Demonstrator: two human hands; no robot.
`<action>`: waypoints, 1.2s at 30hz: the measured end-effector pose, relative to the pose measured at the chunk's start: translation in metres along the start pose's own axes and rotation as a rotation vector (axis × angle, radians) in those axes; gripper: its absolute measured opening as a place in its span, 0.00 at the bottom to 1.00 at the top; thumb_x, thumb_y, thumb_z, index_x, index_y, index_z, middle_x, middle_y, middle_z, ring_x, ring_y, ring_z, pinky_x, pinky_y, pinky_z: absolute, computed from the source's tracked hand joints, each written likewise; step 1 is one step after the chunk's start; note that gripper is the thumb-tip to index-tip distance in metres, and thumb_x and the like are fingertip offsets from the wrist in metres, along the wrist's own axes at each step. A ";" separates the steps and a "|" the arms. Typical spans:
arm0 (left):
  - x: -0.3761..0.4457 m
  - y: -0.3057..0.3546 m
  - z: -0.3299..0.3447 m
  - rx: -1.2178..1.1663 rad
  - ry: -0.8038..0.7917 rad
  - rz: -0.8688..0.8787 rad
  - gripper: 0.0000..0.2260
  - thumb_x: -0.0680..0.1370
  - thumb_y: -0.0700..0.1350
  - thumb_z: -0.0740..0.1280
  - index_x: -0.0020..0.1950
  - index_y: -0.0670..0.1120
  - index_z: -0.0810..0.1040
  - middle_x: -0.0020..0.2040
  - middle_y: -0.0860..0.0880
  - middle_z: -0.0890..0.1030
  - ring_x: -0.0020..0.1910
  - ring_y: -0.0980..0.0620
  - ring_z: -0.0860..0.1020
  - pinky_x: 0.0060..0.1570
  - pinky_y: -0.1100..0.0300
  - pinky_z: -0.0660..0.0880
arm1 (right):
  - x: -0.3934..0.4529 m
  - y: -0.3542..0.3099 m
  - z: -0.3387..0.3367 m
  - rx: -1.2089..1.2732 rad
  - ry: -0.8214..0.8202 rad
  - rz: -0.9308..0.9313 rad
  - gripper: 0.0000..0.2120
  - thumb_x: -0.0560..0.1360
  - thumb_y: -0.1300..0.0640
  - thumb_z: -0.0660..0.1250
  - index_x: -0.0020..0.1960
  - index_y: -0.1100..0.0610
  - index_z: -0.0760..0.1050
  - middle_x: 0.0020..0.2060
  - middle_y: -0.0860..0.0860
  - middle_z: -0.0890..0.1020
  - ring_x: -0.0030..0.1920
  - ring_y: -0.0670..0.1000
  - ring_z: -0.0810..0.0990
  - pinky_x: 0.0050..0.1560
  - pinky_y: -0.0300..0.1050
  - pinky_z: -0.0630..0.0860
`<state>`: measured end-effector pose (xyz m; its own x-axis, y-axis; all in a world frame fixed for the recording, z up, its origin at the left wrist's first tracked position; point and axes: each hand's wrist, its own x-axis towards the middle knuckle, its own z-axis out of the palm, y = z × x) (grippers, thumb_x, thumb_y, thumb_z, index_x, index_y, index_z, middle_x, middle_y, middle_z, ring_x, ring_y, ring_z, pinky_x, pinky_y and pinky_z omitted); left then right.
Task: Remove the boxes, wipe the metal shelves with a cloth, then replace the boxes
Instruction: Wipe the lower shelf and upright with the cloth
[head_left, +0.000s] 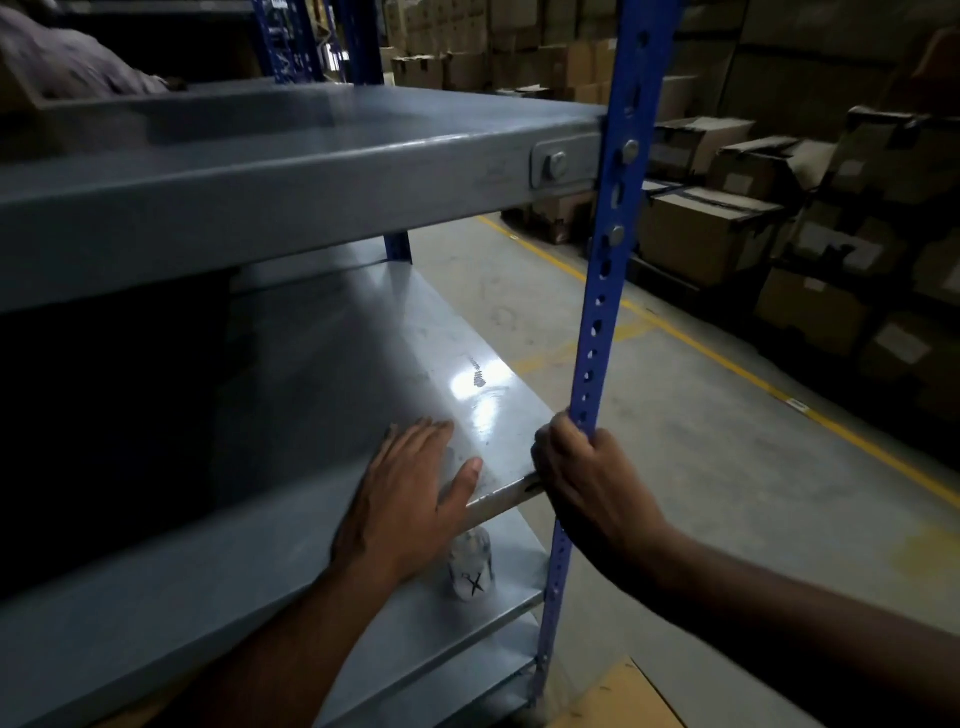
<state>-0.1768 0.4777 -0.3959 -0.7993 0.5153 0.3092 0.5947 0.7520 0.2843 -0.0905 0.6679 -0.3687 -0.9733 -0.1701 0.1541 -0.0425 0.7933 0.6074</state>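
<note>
We see our left hand (410, 488) lying flat on the middle metal shelf (332, 395), palm down, with the fingers spread apart and holding nothing. It rests near the front right corner of this grey shelf, just beside a bright reflection of light on the surface. Our right hand (582, 478) is closed tightly around the blue upright post (605, 270) of the rack, at the height where the middle shelf meets the post.

Above, there is the upper metal shelf (260, 176), fixed to the post with a grey bracket and a bolt (555, 165). On its far left corner lies a crumpled cloth (67, 62), well apart from both hands. Below the middle shelf we see a lower shelf (467, 613), and on it stands 1 small clear bottle (471, 566) with a black X mark, partly hidden under the shelf edge.

The visible part of the middle shelf carries no box. The cardboard boxes (711, 234) stand in stacks on the other side of the aisle, behind a yellow floor line (727, 358). At the bottom edge, near the foot of the post, a piece of brown cardboard (623, 696) shows.
</note>
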 end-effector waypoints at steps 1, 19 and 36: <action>0.000 0.000 0.000 0.003 -0.004 0.006 0.37 0.76 0.68 0.42 0.74 0.46 0.67 0.74 0.49 0.69 0.75 0.52 0.63 0.77 0.53 0.52 | -0.002 -0.001 0.008 0.035 0.017 -0.011 0.11 0.78 0.60 0.60 0.58 0.64 0.72 0.52 0.61 0.73 0.55 0.60 0.69 0.42 0.51 0.70; 0.005 0.012 0.010 0.118 -0.188 0.096 0.35 0.78 0.70 0.40 0.80 0.52 0.48 0.80 0.55 0.50 0.78 0.59 0.43 0.77 0.54 0.43 | -0.023 0.021 0.034 0.285 0.407 -0.160 0.20 0.80 0.62 0.53 0.68 0.63 0.73 0.69 0.61 0.71 0.75 0.59 0.58 0.56 0.53 0.77; 0.004 0.019 0.004 0.139 -0.182 0.092 0.32 0.79 0.65 0.38 0.80 0.51 0.48 0.80 0.55 0.51 0.78 0.59 0.44 0.77 0.53 0.42 | 0.007 -0.068 0.033 1.473 0.635 0.942 0.18 0.83 0.52 0.53 0.73 0.47 0.61 0.59 0.42 0.74 0.57 0.40 0.75 0.55 0.53 0.77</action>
<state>-0.1696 0.4958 -0.3930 -0.7520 0.6406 0.1555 0.6584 0.7412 0.1307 -0.1015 0.6319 -0.4343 -0.5848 0.6822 0.4389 -0.0812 0.4891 -0.8684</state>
